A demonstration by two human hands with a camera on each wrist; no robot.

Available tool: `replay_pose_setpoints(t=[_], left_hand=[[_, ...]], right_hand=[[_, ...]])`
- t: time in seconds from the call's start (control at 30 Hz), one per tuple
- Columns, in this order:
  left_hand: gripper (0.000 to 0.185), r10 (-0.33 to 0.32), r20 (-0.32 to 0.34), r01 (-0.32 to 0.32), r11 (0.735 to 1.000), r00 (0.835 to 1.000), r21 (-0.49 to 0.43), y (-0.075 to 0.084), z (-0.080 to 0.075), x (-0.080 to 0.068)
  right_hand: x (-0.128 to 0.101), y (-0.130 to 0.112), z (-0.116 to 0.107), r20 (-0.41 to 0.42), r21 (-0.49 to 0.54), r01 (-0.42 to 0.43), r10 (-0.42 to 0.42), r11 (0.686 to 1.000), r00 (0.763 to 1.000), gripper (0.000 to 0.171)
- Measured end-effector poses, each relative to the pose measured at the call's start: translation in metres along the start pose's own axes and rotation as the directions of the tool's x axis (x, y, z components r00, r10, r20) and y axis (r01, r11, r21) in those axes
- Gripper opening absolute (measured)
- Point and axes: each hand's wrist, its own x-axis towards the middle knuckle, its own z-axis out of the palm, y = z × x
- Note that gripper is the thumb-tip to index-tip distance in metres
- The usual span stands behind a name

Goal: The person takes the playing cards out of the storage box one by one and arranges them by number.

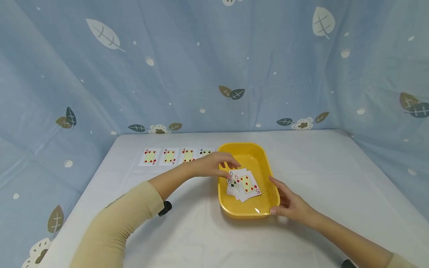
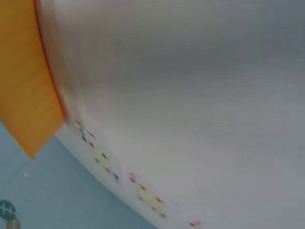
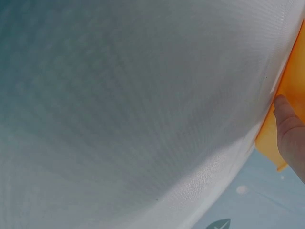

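Note:
A yellow tray (image 1: pixel 248 149) sits mid-table with several playing cards (image 1: pixel 247 185) fanned face up inside, fives showing. My left hand (image 1: pixel 230 169) reaches over the tray's left rim and pinches the far corner of a five card between thumb and curled fingers. My right hand (image 1: pixel 275 196) grips the tray's near right corner, thumb on the front rim and fingers along the right wall. The right wrist view shows one finger (image 3: pixel 289 129) against the yellow tray (image 3: pixel 291 90). In the left wrist view, only the tray's (image 2: pixel 24 86) edge shows beside the cloth.
A row of four-value cards lies face up behind the left hand: three red fours (image 1: pixel 169 156) and a black four (image 1: pixel 205 152), two of them blurred in the left wrist view (image 2: pixel 101 156). White cloth covers the table (image 1: pixel 335 175); a blue leaf-print curtain (image 1: pixel 214 67) encloses it.

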Motion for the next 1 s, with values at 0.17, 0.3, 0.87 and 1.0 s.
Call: replay_pose_setpoints(t=[0.17,0.3,0.87,1.0], left_hand=[[0.045,-0.007,0.070,0.007,1.000,0.998,-0.002,0.005,0.007,0.014],[0.048,0.001,0.115,-0.002,1.000,0.993,0.005,0.005,0.013,0.023],[0.056,-0.119,0.284,0.060,0.976,0.951,0.209,0.013,0.035,0.047],[0.057,-0.134,0.315,0.066,0.974,0.940,0.218,0.014,0.038,0.052]], right_hand=[[0.001,0.000,0.001,-0.006,-0.004,0.000,0.000,1.000,1.000,0.085],[0.001,0.001,0.001,-0.011,-0.012,0.007,-0.007,1.000,1.000,0.085],[0.001,0.002,0.000,0.014,-0.009,0.033,-0.033,0.999,0.999,0.083],[0.001,0.001,0.001,0.013,-0.016,0.024,-0.024,1.000,1.000,0.083]])
